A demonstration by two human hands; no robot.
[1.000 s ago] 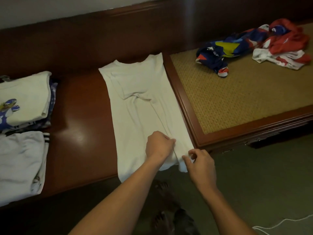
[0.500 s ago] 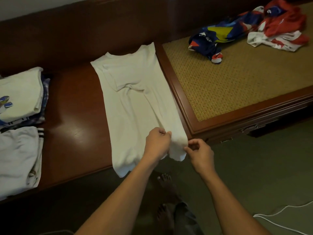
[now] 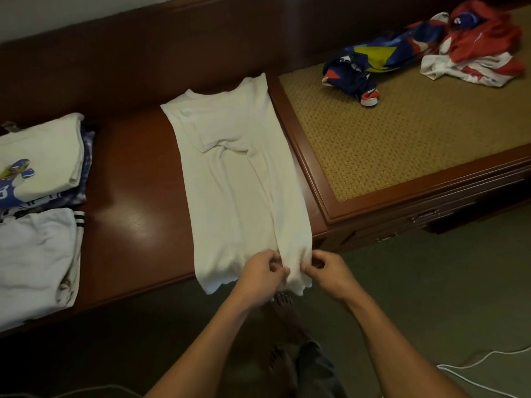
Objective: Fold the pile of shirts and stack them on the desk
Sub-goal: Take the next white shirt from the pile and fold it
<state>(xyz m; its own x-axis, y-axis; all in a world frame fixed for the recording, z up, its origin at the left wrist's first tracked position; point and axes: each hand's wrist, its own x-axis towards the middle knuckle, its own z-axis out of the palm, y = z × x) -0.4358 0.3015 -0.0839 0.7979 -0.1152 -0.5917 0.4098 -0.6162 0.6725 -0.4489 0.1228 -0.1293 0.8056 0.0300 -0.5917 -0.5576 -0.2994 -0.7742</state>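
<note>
The white shirt (image 3: 235,179) lay on the counter (image 3: 135,179), sides folded in; left hand (image 3: 263,275) and right hand (image 3: 327,271) pinched its overhanging hem close together, likely to carry it up toward the collar.

Polished dark wood bench (image 3: 135,179) runs beyond and left of the left hand (image 3: 263,272), with light glare on top. Dark wood panel (image 3: 143,58) behind; pale wall (image 3: 57,12) above. Beyond the right hand (image 3: 327,271): woven-topped cabinet (image 3: 402,139). Green carpet (image 3: 431,297) below it; white cable (image 3: 474,377) lies there.
</note>
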